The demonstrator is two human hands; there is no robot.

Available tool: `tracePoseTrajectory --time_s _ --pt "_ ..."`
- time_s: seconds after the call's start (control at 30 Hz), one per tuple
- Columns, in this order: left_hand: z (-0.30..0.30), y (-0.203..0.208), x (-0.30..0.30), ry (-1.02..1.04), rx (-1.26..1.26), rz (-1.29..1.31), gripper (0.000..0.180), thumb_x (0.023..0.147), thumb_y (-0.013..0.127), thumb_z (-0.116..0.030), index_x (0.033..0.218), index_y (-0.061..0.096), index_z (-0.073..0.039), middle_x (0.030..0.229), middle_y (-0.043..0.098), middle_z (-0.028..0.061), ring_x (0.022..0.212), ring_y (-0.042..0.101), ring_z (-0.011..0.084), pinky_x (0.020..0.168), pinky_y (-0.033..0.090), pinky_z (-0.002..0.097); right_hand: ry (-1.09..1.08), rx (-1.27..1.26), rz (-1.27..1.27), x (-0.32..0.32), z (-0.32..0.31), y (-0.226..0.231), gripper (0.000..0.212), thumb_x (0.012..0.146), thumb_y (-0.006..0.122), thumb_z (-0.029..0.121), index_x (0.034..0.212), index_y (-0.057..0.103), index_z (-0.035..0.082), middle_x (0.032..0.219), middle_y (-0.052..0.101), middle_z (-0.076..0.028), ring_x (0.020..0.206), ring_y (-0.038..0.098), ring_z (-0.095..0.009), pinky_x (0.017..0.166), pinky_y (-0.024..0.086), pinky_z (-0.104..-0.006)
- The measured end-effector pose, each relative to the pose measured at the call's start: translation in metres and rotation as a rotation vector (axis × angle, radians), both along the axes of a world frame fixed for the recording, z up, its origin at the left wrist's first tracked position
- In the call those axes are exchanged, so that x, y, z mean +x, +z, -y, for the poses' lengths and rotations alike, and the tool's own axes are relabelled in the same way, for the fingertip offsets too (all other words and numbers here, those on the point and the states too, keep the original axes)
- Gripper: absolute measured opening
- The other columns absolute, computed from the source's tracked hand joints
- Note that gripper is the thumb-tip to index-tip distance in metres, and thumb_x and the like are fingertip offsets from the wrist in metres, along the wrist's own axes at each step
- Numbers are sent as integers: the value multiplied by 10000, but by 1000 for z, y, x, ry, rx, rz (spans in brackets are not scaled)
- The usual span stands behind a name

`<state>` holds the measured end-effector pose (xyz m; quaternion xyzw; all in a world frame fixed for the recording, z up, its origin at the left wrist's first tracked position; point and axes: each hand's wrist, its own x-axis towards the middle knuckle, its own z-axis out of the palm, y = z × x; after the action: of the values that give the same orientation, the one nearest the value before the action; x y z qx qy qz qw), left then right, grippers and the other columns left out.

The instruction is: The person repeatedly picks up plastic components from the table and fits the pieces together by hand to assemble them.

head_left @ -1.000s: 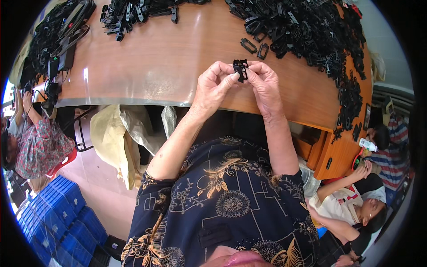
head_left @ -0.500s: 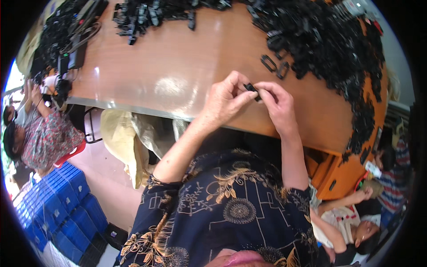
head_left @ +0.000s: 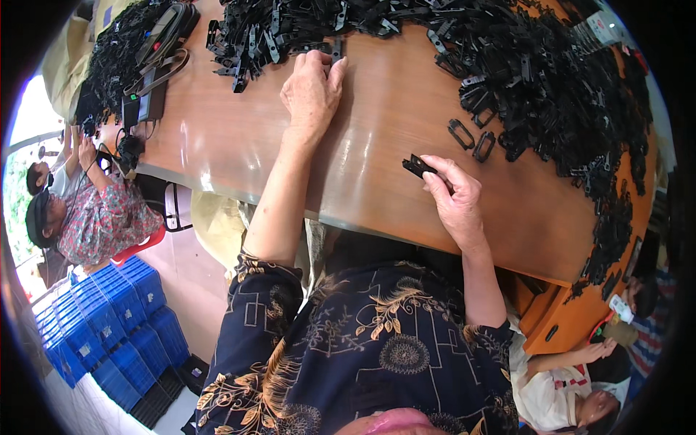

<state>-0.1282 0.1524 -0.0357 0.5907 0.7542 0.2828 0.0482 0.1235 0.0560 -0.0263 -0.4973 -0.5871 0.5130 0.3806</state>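
My right hand (head_left: 458,197) pinches a small black plastic part (head_left: 418,166) between thumb and fingertips, above the table near its front edge. My left hand (head_left: 314,93) reaches forward to the near edge of the middle pile of black plastic parts (head_left: 290,22). Its fingers are curled in, and their tips are hidden against the dark parts. Just beyond the left thumb lies a narrow black piece (head_left: 337,49). To the right of my right hand, two black oblong frames (head_left: 460,134) lie on the wooden table (head_left: 239,138).
A larger heap of black parts (head_left: 536,87) spreads along the right side. At the left lie another pile (head_left: 109,65) and a black case with a strap (head_left: 165,36). Blue crates (head_left: 109,312) are stacked on the floor. Co-workers sit left (head_left: 109,217) and lower right (head_left: 554,388).
My hands have parted. The left left the small part and moved forward to the middle pile; the right still holds the part, slightly lower. The view has shifted a little.
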Motion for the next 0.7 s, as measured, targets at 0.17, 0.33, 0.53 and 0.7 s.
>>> tracePoseTrajectory --time_s 0.17,0.33,0.53,0.7 --pt "19 0 15 -190 85 -128 274 845 692 -235 1020 600 -45 943 630 126 887 623 313 759 493 394 61 174 74 1 2 -7 171 904 620 -11 1073 650 -5 852 671 -28 687 585 -65 596 470 -223" --pt "80 17 26 -452 46 201 264 801 692 -34 1041 585 -34 920 601 128 816 625 279 716 520 361 11 -90 -250 1 12 17 178 965 560 49 1122 619 -12 886 665 -8 702 592 -41 556 423 -177" --pt "136 49 34 -552 -5 535 308 750 762 -14 1020 616 -26 884 594 77 789 610 206 684 495 292 123 -175 -262 3 25 48 173 953 580 46 1101 628 -29 874 659 -24 675 572 -49 610 460 -183" --pt "157 62 31 -664 60 341 299 734 815 -124 927 606 -31 800 623 68 663 602 185 590 485 291 184 -200 -206 8 45 62 174 942 597 40 1099 633 -26 864 646 -15 675 564 -51 624 467 -183"
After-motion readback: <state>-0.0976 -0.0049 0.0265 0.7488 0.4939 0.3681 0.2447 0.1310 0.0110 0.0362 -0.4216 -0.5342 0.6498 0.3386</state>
